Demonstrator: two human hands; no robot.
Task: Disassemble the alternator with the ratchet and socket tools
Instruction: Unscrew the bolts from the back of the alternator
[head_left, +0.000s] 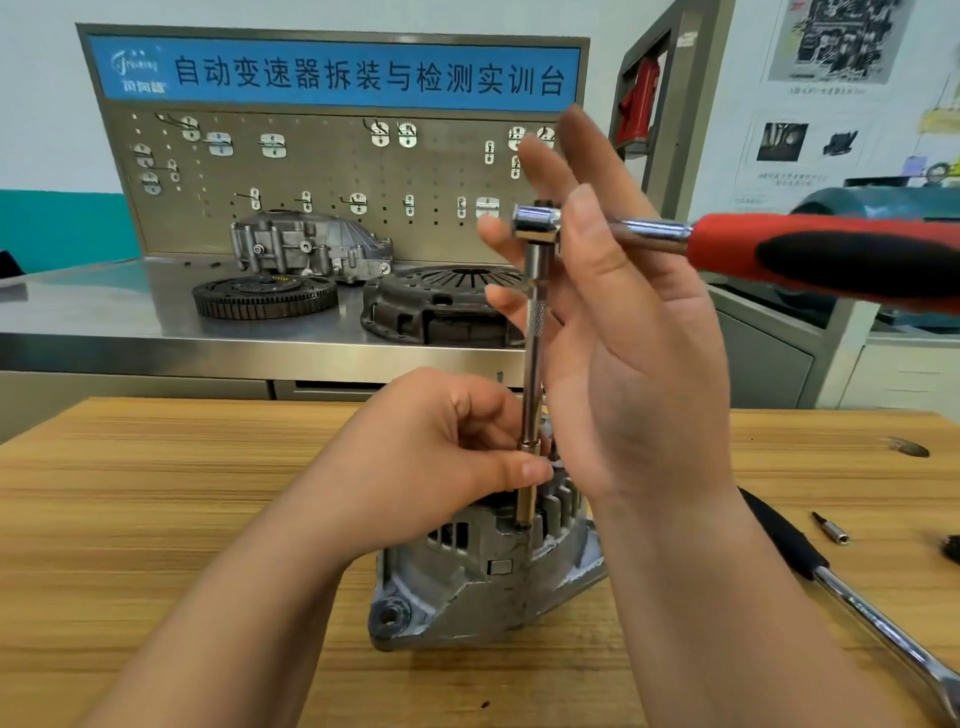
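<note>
My left hand (457, 462) pinches extension bar (535, 338) low, just above alternator (483, 571); right hand (618, 332) fingers straight, open palm at ratchet (737, 244) head

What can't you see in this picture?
Head view:
- The bolt: hidden under the socket on the alternator.
- End of the red ratchet handle: cut off at right edge.
- Top of the alternator: under the left hand.
- Grip of the right hand: a finger hides the ratchet neck.

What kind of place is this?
Likely an automotive training workshop: a hook pegboard under a blue Chinese-lettered sign, a clutch pressure plate and flywheel on the steel bench, and an alternator on the wooden table.
</note>
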